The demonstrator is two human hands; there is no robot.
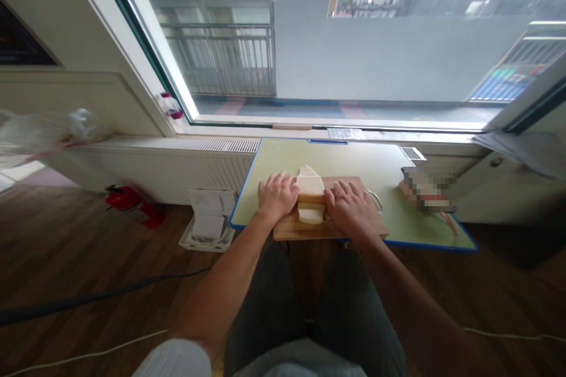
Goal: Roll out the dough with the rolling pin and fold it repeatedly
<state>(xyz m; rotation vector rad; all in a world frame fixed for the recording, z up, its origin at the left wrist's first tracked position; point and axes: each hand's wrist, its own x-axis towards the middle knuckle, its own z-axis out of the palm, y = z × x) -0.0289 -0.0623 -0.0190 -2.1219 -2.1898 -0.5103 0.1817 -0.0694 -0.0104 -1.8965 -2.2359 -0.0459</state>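
Observation:
A flat sheet of pale dough (311, 212) lies on a wooden cutting board (289, 230) in front of me. Across it runs a light wooden rolling pin (311, 197), with dough showing on both its far and near sides. My left hand (278, 193) is closed over the pin's left end, fingers pointing forward. On the right end rests my right hand (349, 203), its fingers curled over the wood. Both hands cover the pin's ends, so only the middle shows. A metal handle (375, 200) sticks out at the board's right side.
The board rests on a pale green folding table (283, 156) with blue edging. At its right side lies a blurred-out object (427, 189). A red fire extinguisher (135, 206) and a white tray (206, 241) are on the floor at left. A large window stands ahead.

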